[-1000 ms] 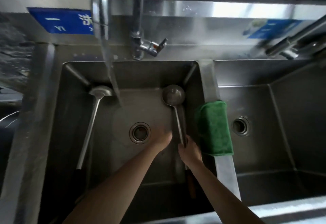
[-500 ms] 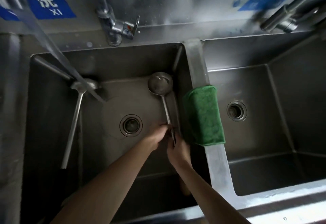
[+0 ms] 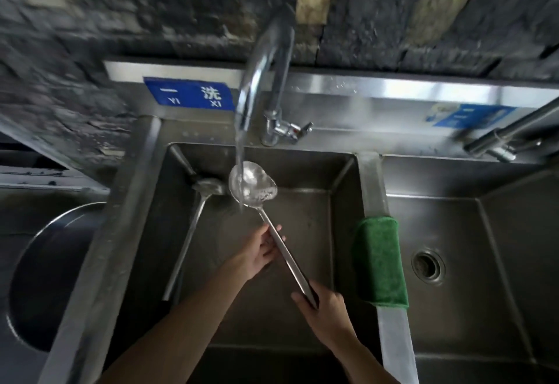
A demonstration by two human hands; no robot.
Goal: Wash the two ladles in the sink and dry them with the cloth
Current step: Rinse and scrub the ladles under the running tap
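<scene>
Ladle in hand (image 3: 253,184): we hold it over the sink (image 3: 302,171), bowl under the running tap (image 3: 263,59), water streaming into it.
Right hand (image 3: 328,312): we grip the dark handle end, fingers curled round it.
Left hand (image 3: 257,252): we pinch the shaft midway, fingers loosely curled on it.
Second ladle (image 3: 193,226): lying in the sink, left of the held one, bowl toward the back corner.
Cloth (image 3: 379,261): green, draped over the sink's right divider.
</scene>
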